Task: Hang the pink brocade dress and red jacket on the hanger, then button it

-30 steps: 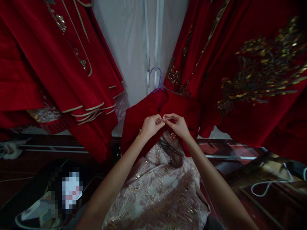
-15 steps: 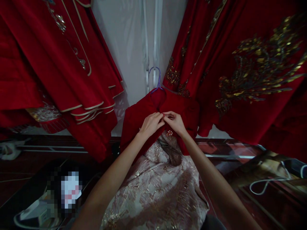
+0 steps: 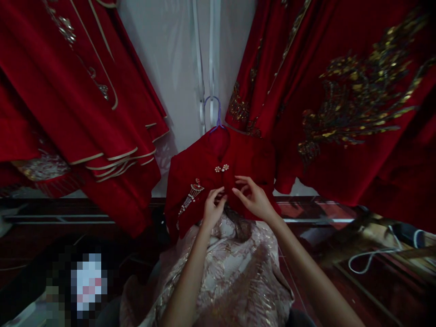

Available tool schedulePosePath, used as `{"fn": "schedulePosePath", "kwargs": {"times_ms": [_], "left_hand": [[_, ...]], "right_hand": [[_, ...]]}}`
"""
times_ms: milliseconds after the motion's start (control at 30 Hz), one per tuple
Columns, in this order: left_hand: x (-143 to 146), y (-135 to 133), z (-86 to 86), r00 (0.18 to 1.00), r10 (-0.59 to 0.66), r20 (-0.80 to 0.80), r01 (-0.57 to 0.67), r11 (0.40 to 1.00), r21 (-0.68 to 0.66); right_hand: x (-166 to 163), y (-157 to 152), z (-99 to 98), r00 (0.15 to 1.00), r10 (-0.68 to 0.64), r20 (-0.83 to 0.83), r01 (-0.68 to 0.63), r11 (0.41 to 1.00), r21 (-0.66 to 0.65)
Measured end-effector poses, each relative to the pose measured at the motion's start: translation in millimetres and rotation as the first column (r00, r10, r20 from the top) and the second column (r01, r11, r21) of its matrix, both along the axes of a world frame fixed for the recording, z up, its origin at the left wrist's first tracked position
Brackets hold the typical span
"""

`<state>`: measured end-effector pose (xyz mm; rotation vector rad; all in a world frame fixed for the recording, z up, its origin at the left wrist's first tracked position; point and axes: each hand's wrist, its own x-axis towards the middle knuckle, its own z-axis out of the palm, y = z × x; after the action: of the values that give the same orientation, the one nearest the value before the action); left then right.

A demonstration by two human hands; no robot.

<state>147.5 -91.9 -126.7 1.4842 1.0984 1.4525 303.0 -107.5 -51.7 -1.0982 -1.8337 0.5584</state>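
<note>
A short red velvet jacket [image 3: 194,163] hangs on a purple hanger [image 3: 213,113] in front of me, over a pale gold brocade skirt [image 3: 231,272]. A pearl clasp [image 3: 221,168] near its collar is fastened, and a beaded tassel brooch [image 3: 192,193] shows on its left side. My left hand [image 3: 214,209] pinches the jacket's front edge below the clasp. My right hand [image 3: 254,197] is just beside it, fingers curled and slightly apart, touching the other front edge.
Red robes with cream trim [image 3: 85,104] hang on the left; red robes with gold embroidery [image 3: 347,100] hang on the right. A white wall with white straps [image 3: 207,59] is behind. A dark glossy floor with a white cable [image 3: 371,261] lies at the right.
Both hands have dropped from the collar clasp to the jacket's front edges lower down. The pearl clasp and the tassel brooch are now uncovered. The view has shifted slightly.
</note>
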Motion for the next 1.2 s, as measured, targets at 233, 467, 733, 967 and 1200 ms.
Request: {"fn": "schedulePosePath", "kwargs": {"times_ms": [233,467,733,967,1200], "left_hand": [[-22,-6,25.4,0.981,-0.150,0.121,0.162,0.982,-0.095],[-64,-18,49.5,0.938,-0.215,0.271,0.295,0.907,-0.301],[-76,1,21.2,0.996,0.086,0.020,-0.082,0.983,-0.167],[-78,15,1.7,0.969,0.234,0.074,-0.237,0.971,0.039],[-71,18,-6.2,0.954,0.160,0.255,-0.160,0.987,-0.022]], "right_hand": [[-10,-22,-5.3,0.993,0.065,0.101,-0.066,0.998,0.008],[-50,-22,-8.3,1.000,0.005,-0.003,-0.005,0.999,0.038],[-67,-14,-21.2,0.999,0.026,-0.027,-0.026,1.000,0.003],[-56,-17,-25.4,0.996,0.078,-0.036,-0.081,0.992,-0.092],[-71,9,-22.7,0.979,0.190,-0.077,-0.194,0.980,-0.041]]}}
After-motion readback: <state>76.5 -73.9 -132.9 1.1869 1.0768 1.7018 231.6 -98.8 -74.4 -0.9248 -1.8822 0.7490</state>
